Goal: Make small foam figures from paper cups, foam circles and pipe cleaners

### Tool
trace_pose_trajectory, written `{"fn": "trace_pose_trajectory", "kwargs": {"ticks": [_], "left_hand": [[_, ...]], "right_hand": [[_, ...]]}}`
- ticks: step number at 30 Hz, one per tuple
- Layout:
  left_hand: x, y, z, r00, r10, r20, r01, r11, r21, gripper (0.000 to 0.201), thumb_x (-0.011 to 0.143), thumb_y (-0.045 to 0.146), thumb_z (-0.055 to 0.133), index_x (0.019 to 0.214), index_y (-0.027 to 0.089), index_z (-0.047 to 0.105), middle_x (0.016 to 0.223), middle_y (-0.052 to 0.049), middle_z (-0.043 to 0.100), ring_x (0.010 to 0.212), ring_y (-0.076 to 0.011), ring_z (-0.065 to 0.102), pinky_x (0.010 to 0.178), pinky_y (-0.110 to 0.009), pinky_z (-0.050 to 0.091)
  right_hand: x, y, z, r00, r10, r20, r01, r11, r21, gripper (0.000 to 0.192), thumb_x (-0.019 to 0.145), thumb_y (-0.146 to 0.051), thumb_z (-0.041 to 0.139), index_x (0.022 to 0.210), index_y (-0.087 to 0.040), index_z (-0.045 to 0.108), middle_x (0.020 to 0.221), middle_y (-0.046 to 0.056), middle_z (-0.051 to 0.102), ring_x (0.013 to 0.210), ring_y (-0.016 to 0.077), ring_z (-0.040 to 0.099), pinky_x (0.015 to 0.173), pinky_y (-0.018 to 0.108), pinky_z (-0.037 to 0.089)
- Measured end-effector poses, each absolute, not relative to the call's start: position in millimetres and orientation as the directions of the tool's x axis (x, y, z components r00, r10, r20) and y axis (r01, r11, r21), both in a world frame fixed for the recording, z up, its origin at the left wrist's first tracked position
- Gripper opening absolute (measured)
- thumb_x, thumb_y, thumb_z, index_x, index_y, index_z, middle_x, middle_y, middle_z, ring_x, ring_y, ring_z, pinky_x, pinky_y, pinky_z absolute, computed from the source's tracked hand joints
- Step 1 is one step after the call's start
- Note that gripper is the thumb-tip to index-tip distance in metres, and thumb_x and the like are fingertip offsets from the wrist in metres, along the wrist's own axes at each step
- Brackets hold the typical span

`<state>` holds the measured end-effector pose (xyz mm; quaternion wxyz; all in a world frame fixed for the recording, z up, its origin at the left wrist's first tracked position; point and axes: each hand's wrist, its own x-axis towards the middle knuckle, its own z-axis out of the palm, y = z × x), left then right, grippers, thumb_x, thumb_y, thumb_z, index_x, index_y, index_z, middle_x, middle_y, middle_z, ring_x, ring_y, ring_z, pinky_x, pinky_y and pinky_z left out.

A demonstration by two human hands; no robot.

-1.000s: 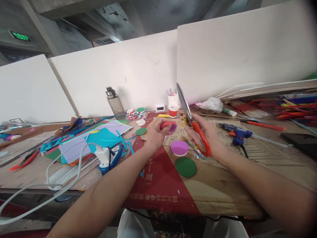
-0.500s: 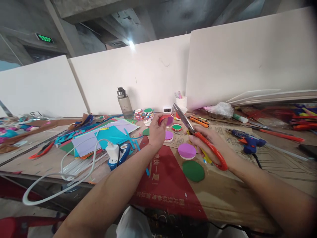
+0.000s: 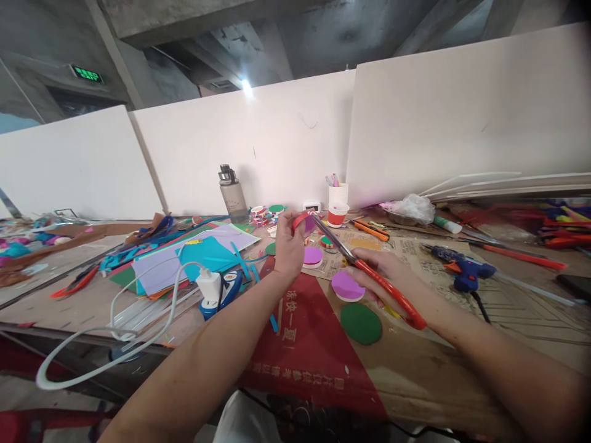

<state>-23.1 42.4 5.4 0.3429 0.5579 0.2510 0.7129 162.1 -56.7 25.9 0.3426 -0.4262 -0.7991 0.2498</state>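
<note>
1. Nearest on the table, we find a green disc point(image 3: 361, 323) lying flat on the red-and-brown cardboard point(image 3: 318, 351).
2. Just beyond it lies a purple-topped disc point(image 3: 348, 285); we note a yellow object point(image 3: 392, 312) mostly hidden under the right hand.
3. The right hand point(image 3: 379, 271) has its fingers closed about the red handles of the scissors point(image 3: 340, 246), blades pointing away and to the left.
4. The left hand point(image 3: 292, 249) has its fingers pinched on a purple disc point(image 3: 309, 227) with a red strip point(image 3: 301, 219) along its edge, raised above the table. The blade tips reach this piece; we cannot tell whether they touch it.
5. We judge the step in hand to be trimming the strip. The next move would call for a steady left pinch and a small, careful snip sparing the disc.
6. Farther back, we record a red-and-white cup point(image 3: 338, 216) and, against the panel, a bottle point(image 3: 234, 200).
</note>
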Motion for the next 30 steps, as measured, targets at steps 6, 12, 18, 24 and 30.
{"fn": "trace_pose_trajectory", "kwargs": {"ticks": [6,12,18,24,30], "left_hand": [[-23,44,3,-0.111,0.791,0.601,-0.321,-0.601,0.732,0.018,0.086,0.028,0.059,0.097,0.024,0.046,0.107,-0.001,0.058,0.100,-0.0153,0.062,0.080,-0.033,0.058],[-22,40,7,-0.084,0.755,0.650,-0.265,-0.646,0.716,0.015,0.085,0.021,0.057,0.096,0.024,0.046,0.108,-0.003,0.065,0.106,-0.0167,0.064,0.087,-0.033,0.056],[-21,37,10,-0.084,0.695,0.714,-0.168,-0.716,0.677,0.016,0.085,0.021,0.060,0.097,0.023,0.050,0.106,-0.004,0.069,0.109,-0.0184,0.064,0.093,-0.036,0.052],[-23,39,8,-0.077,0.680,0.729,-0.142,-0.731,0.667,0.012,0.086,0.020,0.058,0.098,0.021,0.057,0.109,-0.006,0.069,0.110,-0.0186,0.064,0.097,-0.036,0.050],[-28,41,6,-0.112,0.665,0.739,-0.051,-0.746,0.664,0.018,0.088,0.020,0.056,0.105,0.020,0.062,0.110,-0.006,0.068,0.108,-0.0173,0.063,0.099,-0.034,0.047]], "right_hand": [[161,-54,24,-0.420,0.829,0.369,0.534,0.554,-0.639,0.022,0.088,-0.035,0.051,0.072,-0.021,0.047,0.062,-0.004,0.046,0.056,0.0108,0.040,0.052,0.024,0.034],[159,-60,25,-0.385,0.891,0.241,0.464,0.412,-0.784,0.018,0.089,-0.036,0.050,0.079,-0.021,0.048,0.058,-0.006,0.046,0.047,0.0098,0.046,0.046,0.022,0.040],[155,-65,29,-0.349,0.926,0.146,0.374,0.281,-0.884,0.021,0.087,-0.042,0.051,0.084,-0.022,0.049,0.060,-0.006,0.048,0.043,0.0108,0.051,0.040,0.023,0.043],[155,-66,28,-0.328,0.939,0.101,0.369,0.226,-0.902,0.022,0.085,-0.042,0.054,0.080,-0.023,0.046,0.060,-0.006,0.047,0.043,0.0109,0.053,0.038,0.021,0.042],[155,-65,27,-0.358,0.925,0.128,0.362,0.264,-0.894,0.023,0.086,-0.042,0.054,0.079,-0.022,0.046,0.059,-0.006,0.047,0.043,0.0098,0.051,0.038,0.020,0.042]]}}
